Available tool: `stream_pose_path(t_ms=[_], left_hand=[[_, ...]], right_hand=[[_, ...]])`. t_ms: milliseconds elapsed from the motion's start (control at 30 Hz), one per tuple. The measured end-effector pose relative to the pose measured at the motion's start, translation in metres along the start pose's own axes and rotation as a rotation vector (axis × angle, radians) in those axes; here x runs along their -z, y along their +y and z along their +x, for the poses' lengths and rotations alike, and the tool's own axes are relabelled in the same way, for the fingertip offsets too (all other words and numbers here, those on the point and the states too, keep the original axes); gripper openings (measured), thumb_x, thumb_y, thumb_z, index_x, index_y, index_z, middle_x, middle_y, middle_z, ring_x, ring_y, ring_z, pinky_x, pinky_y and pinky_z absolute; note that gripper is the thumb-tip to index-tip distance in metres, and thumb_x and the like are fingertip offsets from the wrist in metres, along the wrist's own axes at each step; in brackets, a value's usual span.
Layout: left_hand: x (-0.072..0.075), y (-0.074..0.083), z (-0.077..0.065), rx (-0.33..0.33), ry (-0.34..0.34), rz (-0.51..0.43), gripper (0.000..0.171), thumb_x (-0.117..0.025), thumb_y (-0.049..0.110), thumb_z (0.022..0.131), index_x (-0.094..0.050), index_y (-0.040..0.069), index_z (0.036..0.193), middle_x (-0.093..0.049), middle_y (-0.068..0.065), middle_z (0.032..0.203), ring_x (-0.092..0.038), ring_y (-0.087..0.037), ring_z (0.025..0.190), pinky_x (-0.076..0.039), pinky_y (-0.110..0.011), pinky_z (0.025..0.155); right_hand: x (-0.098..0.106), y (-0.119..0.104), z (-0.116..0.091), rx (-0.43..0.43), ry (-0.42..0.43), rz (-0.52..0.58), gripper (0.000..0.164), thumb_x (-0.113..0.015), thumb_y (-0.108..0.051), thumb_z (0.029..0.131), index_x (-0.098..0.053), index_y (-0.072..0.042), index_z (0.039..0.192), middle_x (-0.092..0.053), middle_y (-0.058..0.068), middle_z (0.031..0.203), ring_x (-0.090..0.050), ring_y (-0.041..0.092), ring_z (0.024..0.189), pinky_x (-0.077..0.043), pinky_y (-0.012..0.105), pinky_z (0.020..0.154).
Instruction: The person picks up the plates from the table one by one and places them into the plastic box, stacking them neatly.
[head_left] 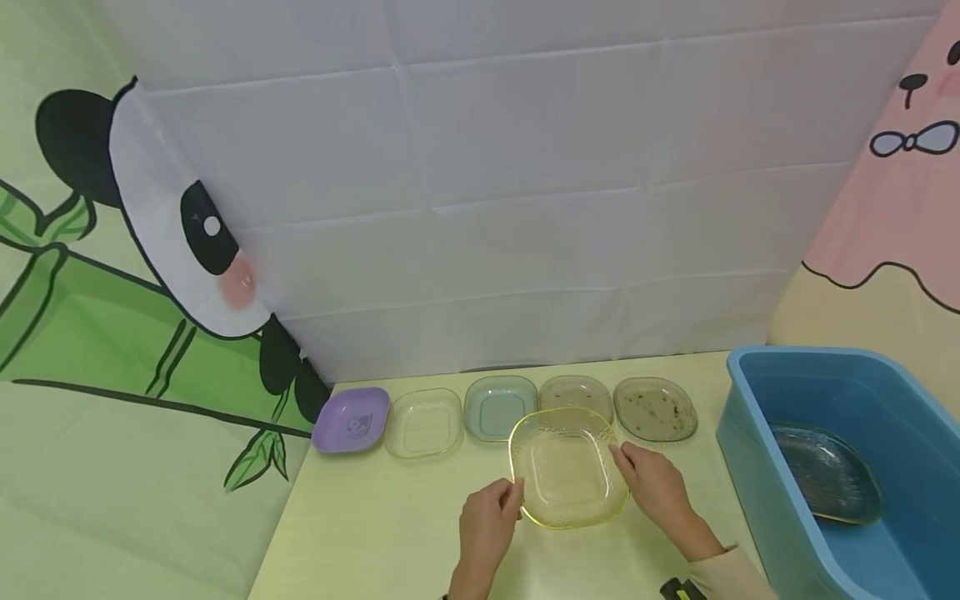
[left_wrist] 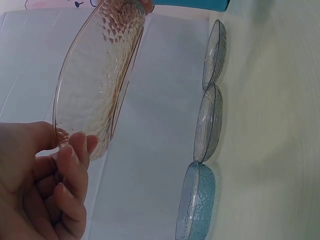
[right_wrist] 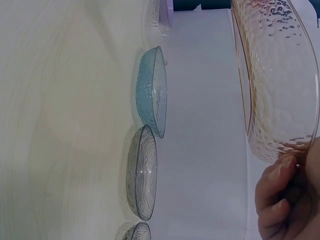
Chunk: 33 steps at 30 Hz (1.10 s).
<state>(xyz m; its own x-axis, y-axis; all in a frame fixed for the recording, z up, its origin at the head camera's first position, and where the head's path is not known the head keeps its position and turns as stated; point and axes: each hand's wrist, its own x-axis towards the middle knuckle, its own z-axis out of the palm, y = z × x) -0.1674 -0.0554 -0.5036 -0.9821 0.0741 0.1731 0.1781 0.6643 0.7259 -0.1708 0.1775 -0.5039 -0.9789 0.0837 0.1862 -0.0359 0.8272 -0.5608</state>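
Note:
Both hands hold a see-through yellow square plate [head_left: 572, 471] up off the table, its inside tilted toward the head camera. My left hand [head_left: 487, 521] pinches its left rim between thumb and fingers. At the opposite rim, my right hand [head_left: 656, 485] grips with the thumb on the upper side. In the left wrist view the plate [left_wrist: 92, 80] shows a dimpled clear wall, with the left hand [left_wrist: 50, 185] at its near end. The right wrist view has the right hand [right_wrist: 285, 195] at the plate's [right_wrist: 280, 95] lower end.
Along the back of the table [head_left: 375, 533] stand a purple plate [head_left: 351, 419], a clear plate [head_left: 423, 423], a blue-green plate [head_left: 498, 408], a greyish plate [head_left: 576, 393] and a dark speckled plate [head_left: 655, 408]. A blue tub [head_left: 772, 492] at right holds a dark glass dish [head_left: 825, 471].

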Motion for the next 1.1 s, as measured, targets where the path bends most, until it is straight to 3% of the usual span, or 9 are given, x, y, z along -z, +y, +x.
stream_pose_path(t_ms=[300, 667, 1100], left_hand=[[0.0, -0.003, -0.001, 0.015, -0.019, -0.056, 0.037, -0.054, 0.035, 0.092, -0.062, 0.013, 0.064, -0.057, 0.007, 0.051, -0.04, 0.004, 0.041, -0.034, -0.017, 0.043], [0.0, -0.008, -0.001, 0.031, -0.006, -0.056, 0.039, -0.053, 0.04, 0.091, -0.062, 0.013, 0.065, -0.056, 0.008, 0.051, -0.038, 0.005, 0.04, -0.033, -0.017, 0.043], [0.001, -0.017, -0.01, 0.042, -0.015, -0.052, 0.029, -0.058, 0.031, 0.089, -0.063, 0.014, 0.066, -0.057, 0.008, 0.051, -0.04, 0.005, 0.041, -0.033, -0.017, 0.042]], right_hand=[[-0.001, 0.001, 0.002, 0.004, 0.006, -0.035, 0.039, -0.048, -0.025, 0.096, -0.034, -0.014, 0.061, -0.025, -0.006, 0.051, -0.02, 0.006, 0.046, -0.019, 0.02, 0.044], [-0.001, -0.002, 0.001, -0.023, -0.012, -0.039, 0.039, -0.046, -0.025, 0.097, -0.034, -0.014, 0.061, -0.026, -0.006, 0.051, -0.022, 0.007, 0.045, -0.021, 0.02, 0.043], [0.014, 0.005, 0.013, -0.041, 0.077, -0.045, 0.036, -0.044, -0.025, 0.097, -0.04, -0.012, 0.064, -0.032, -0.003, 0.051, -0.029, 0.011, 0.046, -0.025, 0.025, 0.043]])
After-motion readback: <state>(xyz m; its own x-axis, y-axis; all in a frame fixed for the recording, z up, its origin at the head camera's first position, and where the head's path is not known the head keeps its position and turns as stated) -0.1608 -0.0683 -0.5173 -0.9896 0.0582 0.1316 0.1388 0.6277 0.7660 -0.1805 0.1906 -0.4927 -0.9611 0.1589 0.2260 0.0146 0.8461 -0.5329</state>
